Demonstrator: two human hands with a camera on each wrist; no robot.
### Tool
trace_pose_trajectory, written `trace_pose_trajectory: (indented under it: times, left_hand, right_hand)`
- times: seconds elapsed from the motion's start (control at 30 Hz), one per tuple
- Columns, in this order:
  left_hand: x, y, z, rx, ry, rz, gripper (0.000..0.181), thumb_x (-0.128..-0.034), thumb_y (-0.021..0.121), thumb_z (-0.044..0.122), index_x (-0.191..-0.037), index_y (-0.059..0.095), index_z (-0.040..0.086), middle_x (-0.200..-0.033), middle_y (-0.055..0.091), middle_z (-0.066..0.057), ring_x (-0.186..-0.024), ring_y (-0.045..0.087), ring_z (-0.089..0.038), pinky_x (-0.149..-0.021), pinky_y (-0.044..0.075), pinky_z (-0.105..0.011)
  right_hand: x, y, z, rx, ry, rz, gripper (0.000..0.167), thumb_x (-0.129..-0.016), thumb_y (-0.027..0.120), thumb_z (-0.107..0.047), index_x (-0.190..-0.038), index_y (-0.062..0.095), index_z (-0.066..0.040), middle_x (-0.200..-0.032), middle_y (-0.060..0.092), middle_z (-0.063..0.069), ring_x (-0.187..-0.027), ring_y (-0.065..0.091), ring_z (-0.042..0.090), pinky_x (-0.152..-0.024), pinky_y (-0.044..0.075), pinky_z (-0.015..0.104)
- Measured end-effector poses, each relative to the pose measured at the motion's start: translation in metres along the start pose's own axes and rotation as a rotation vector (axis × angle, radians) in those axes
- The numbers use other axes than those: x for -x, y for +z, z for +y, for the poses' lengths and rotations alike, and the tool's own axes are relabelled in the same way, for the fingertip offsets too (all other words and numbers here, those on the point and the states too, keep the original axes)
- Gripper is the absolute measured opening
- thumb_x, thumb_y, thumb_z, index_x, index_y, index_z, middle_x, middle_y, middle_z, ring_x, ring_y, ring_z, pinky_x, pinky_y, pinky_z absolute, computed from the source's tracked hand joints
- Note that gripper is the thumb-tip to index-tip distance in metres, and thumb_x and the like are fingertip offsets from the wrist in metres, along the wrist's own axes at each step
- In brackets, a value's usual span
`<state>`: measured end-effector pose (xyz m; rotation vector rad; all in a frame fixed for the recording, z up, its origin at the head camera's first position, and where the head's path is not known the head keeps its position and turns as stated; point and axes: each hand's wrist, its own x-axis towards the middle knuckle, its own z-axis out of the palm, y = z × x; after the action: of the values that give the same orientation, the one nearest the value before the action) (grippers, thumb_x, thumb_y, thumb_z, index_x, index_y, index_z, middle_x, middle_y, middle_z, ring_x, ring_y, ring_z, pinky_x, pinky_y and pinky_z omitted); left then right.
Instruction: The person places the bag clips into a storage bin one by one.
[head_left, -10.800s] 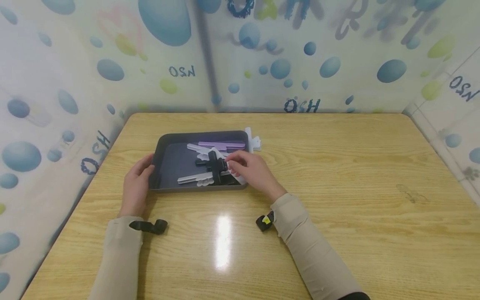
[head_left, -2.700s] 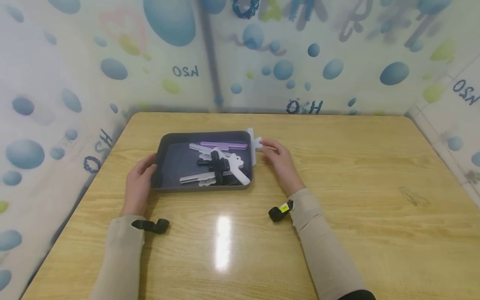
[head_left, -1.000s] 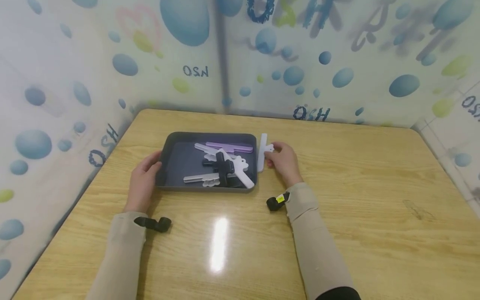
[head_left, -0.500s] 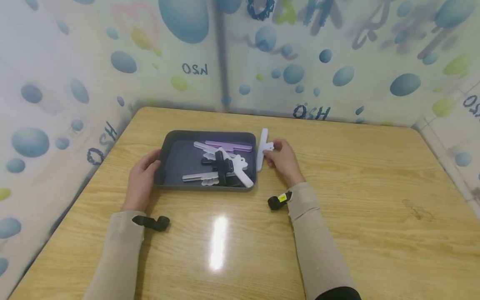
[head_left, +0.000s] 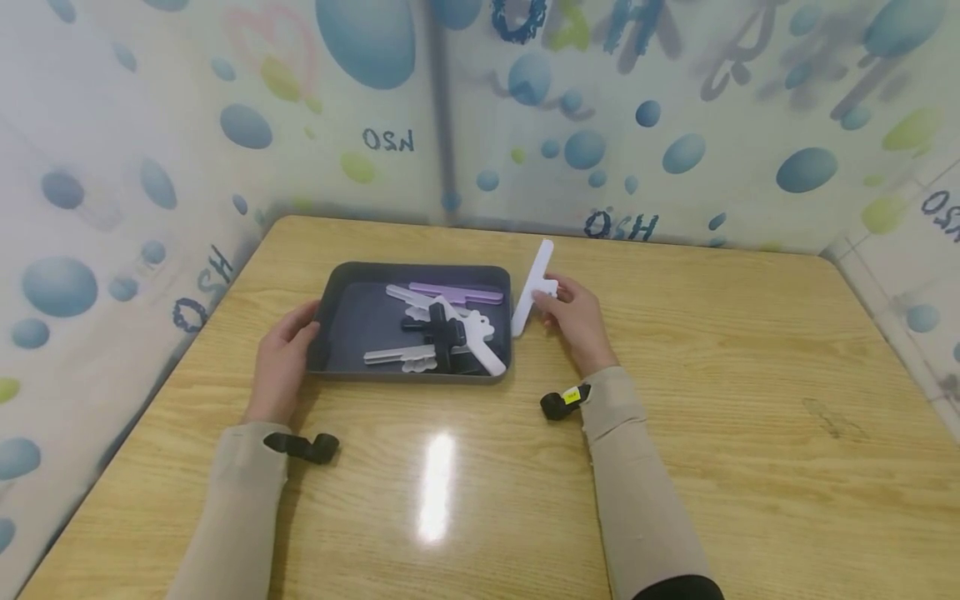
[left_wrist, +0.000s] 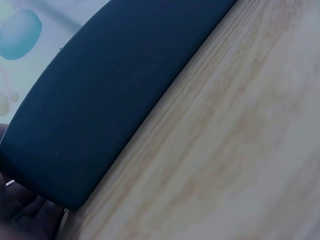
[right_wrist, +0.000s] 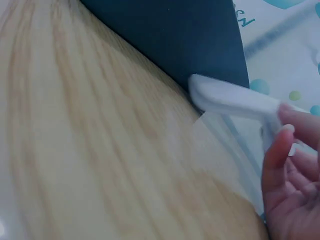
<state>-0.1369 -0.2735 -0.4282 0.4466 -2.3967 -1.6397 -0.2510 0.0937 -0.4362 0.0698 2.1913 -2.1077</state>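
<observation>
My right hand [head_left: 577, 321] pinches a white bag clip [head_left: 534, 287] by its small scalloped handle, just off the tray's right end. The clip's long bar slants up and away; in the right wrist view the bar [right_wrist: 235, 97] is beside the tray's dark wall [right_wrist: 170, 40]. At the left end of the dark grey tray [head_left: 356, 333], my left hand [head_left: 281, 362] holds the wall with thumb and fingers. Inside lie several white clips [head_left: 480, 337], a purple clip [head_left: 457, 293] and black clips [head_left: 442, 333], piled toward the right. In the left wrist view, fingers [left_wrist: 25, 210] are partly hidden by the tray.
The tray stands on a wooden table [head_left: 675, 417] toward the back left. Patterned walls [head_left: 585, 150] rise behind the table and at both sides. Black wrist cameras [head_left: 303, 447] are strapped over both sleeves.
My right hand has gone from the tray's contents to the white clip by its right end, pinched it, and now moves it slightly right, tilting it. My left hand stays at the tray.
</observation>
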Motion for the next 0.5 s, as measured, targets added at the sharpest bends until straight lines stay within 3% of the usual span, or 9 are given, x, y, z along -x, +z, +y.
trace_pose_trajectory:
  times: [0.2, 0.37, 0.5]
  left_hand:
    - [0.000, 0.001, -0.001, -0.004, -0.006, -0.010, 0.041, -0.0943, 0.043, 0.031, -0.133, 0.043, 0.020, -0.137, 0.040, 0.003, -0.125, 0.033, -0.012, -0.103, 0.027, -0.033]
    - [0.000, 0.000, -0.001, -0.002, -0.001, -0.013, 0.041, -0.0944, 0.043, 0.030, -0.134, 0.043, 0.019, -0.137, 0.040, 0.003, -0.125, 0.033, -0.012, -0.103, 0.027, -0.033]
    - [0.000, 0.000, -0.001, 0.000, 0.012, -0.010, 0.041, -0.0944, 0.043, 0.029, -0.134, 0.043, 0.019, -0.137, 0.040, 0.002, -0.125, 0.033, -0.012, -0.103, 0.027, -0.033]
  right_hand:
    - [-0.001, -0.004, 0.004, -0.186, -0.010, 0.037, 0.042, -0.079, 0.068, -0.029, -0.115, 0.058, -0.011, -0.088, 0.058, 0.006, -0.061, 0.049, 0.010, -0.049, 0.043, 0.019]
    - [0.002, -0.005, 0.001, -0.254, 0.007, 0.082, 0.043, -0.079, 0.063, -0.041, -0.114, 0.059, -0.015, -0.082, 0.050, 0.005, -0.056, 0.045, 0.009, -0.045, 0.038, 0.020]
    - [0.005, 0.000, -0.008, -0.320, 0.008, 0.089, 0.042, -0.081, 0.062, -0.039, -0.114, 0.059, -0.014, -0.090, 0.052, 0.007, -0.057, 0.045, 0.009, -0.048, 0.040, 0.018]
